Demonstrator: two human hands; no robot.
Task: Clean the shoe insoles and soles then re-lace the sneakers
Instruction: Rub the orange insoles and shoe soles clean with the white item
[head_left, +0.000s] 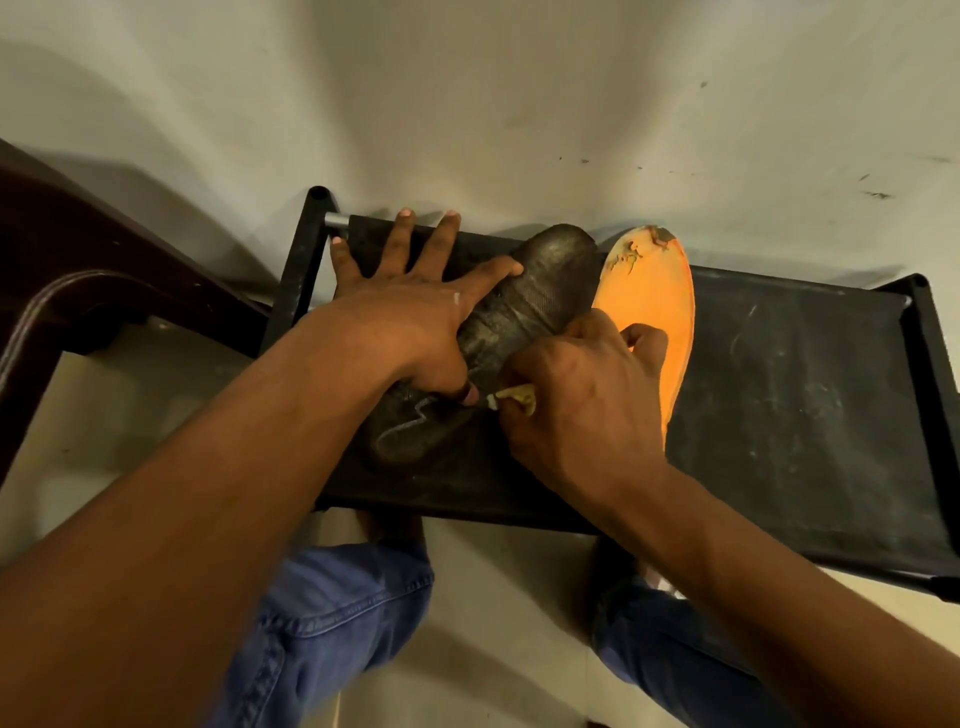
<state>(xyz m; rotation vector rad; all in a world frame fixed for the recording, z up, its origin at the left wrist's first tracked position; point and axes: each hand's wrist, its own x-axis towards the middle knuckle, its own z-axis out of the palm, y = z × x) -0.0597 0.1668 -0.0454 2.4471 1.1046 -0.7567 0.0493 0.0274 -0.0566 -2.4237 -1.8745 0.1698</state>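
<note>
surface: black fabric-topped bench (789, 374) with a black frame, standing against a pale wall (519, 104); dusty smears showing on the fabric
left hand (410, 306): lying flat and spread, fingers straight, palm pressing down on the dark insole (540, 291); fingertips reaching onto the bench top toward the far edge, thumb sitting at the insole's near half
right hand (582, 400): fingers curling tight around a small yellowish cloth (517, 397), pressing it against the dark insole just beside the left thumb
dark insole: lying diagonally on the bench, toe end pointing away toward the wall, heel end pointing toward the person, pinned between both hands
orange insole (660, 301): lying on the bench just right of the dark one, touching it, toe end chipped and worn; right hand is covering its near part
arms: both forearms reaching in from the bottom of the view, converging over the dark insole
legs: blue jeans (332, 613) showing below the bench edge
left side: dark brown furniture (78, 249) standing beside the bench
</note>
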